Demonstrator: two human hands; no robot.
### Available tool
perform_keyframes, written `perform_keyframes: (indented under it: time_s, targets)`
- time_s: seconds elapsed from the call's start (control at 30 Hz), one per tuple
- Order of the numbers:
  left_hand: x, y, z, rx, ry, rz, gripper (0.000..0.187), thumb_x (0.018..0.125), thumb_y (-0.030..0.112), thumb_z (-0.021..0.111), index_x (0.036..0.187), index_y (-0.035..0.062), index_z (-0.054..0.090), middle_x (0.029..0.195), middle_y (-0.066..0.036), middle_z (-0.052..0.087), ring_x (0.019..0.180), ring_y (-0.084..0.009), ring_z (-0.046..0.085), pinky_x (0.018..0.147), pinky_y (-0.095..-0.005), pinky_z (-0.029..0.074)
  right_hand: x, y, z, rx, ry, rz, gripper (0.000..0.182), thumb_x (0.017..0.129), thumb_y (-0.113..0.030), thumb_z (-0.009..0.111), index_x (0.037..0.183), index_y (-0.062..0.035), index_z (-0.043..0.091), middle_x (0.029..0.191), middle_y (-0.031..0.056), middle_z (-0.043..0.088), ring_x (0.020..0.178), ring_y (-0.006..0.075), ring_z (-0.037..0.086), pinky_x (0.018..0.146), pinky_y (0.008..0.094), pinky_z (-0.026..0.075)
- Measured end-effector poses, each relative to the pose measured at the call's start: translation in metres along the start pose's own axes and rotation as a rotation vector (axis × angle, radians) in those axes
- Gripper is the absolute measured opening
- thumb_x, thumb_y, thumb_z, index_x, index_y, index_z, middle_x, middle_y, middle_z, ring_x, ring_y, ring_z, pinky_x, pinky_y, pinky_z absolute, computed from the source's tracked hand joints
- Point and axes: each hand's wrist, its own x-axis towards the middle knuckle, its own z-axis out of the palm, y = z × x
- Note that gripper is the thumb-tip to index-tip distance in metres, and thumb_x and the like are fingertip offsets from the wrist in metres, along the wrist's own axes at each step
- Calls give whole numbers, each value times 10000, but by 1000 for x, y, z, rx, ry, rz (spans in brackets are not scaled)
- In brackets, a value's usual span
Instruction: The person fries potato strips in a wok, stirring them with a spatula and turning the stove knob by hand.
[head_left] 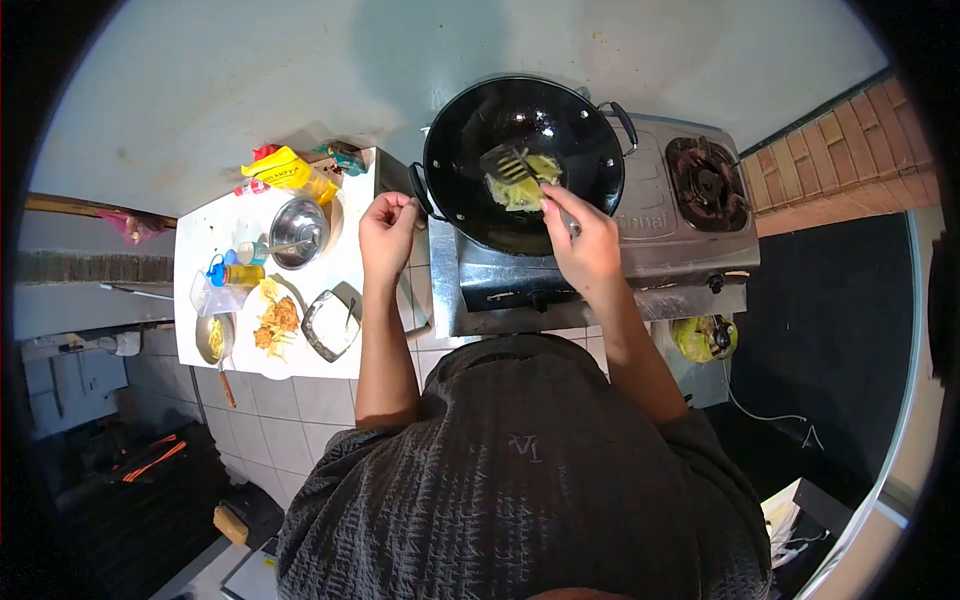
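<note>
Scene: a person in a dark textured shirt is standing over a two-burner gas stove [690,235], seen from directly above.
Right hand: the right hand [588,245] is clenching its grip around the handle of a slotted spatula [520,170], whose blade is resting on the food.
Left hand: the left hand [388,232] is closing on the near side handle of the wok [523,160], apparently steadying it; how tight that grip is cannot be told for certain.
Food: pale yellow egg-like pieces [522,185] are lying in the middle of the wok, on the left burner.
Key relation: the spatula's long axis is running from the right hand up and leftward into the pan, so the food is lying just beyond and to the left of that hand, which is the nearer one.
Side desk: a white desk [225,225] to the left is carrying a steel bowl [299,231], a plate of fried pieces [276,322], a yellow packet [285,172] and a squeeze bottle [240,273].
Right burner: it is standing bare.
</note>
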Motion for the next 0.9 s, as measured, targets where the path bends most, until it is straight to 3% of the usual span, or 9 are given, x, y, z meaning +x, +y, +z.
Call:
perform_keyframes:
  time_s: [0.07,0.23,0.3,0.5,0.6,0.73,0.9]
  targets:
    - [0,2,1,12,-2,8,77,876,81,623,830,32,586,625,67,499,544,-10,408,519,-179,337,0,-2,3,-183,96,-123,195,880,-129,631,1049,-32,653,907,192,677,782,311,681,669,328,533]
    - [2,4,-3,64,38,-16,101,888,119,634,849,32,603,634,65,511,545,-14,413,515,-183,342,0,4,5,-46,43,-62,183,876,-120,642,1033,-28,658,886,196,673,768,313,679,654,339,529]
    - [3,-1,-5,37,32,-11,104,890,123,632,853,29,606,636,66,511,547,-14,413,514,-183,341,-1,1,6,-80,99,-180,188,879,-127,640,1034,-23,657,882,197,674,769,317,680,653,340,528]
    - [5,3,-7,32,27,-12,114,895,132,622,888,18,627,641,70,511,553,-15,412,515,-185,338,-2,-4,3,-149,89,-202,194,879,-129,640,1035,-16,656,879,197,674,758,318,679,650,343,528]
    - [6,4,-6,51,32,-11,119,897,131,615,902,14,635,643,71,510,553,-16,412,513,-188,337,-3,-3,4,-47,30,-67,195,873,-129,647,1036,-22,658,876,194,674,752,323,676,646,349,527]
    - [9,-2,-9,65,8,9,112,888,123,615,903,14,637,640,65,512,554,-18,417,508,-193,342,0,2,4,-189,115,-199,196,874,-133,647,1042,-33,660,877,201,675,763,323,681,656,354,531]
    - [12,-12,-8,86,-12,-69,134,907,165,630,919,32,644,742,67,561,635,-17,433,585,-179,351,8,21,-6,-172,167,-57,191,889,-144,631,1045,-37,659,884,216,675,807,325,689,678,357,536]
